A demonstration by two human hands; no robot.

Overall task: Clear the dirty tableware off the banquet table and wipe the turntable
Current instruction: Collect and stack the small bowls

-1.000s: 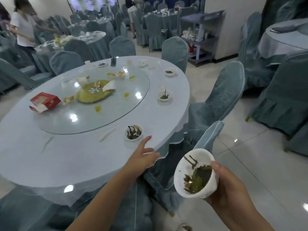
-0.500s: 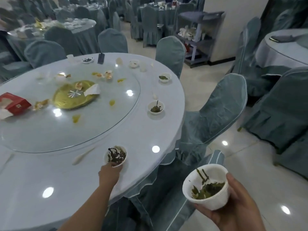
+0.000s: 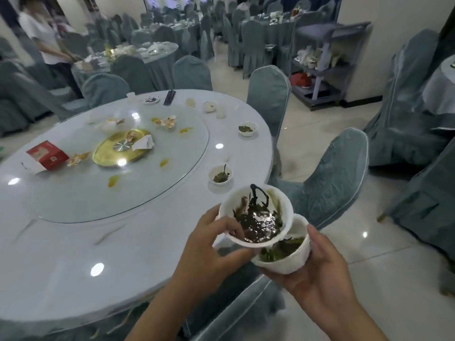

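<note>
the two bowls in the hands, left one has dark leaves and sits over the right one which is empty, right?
Not quite: the bowl in the right hand is not empty. The head view shows green leaves in that lower bowl. The rest holds: the left hand grips the upper bowl, with dark leaves inside, tilted over the lower one's rim.

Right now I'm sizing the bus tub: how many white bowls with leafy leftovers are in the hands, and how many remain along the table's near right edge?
Held in hands: 2, left bowl, right bowl
On table edge: 2, nearer, farther
Total: 4
</note>
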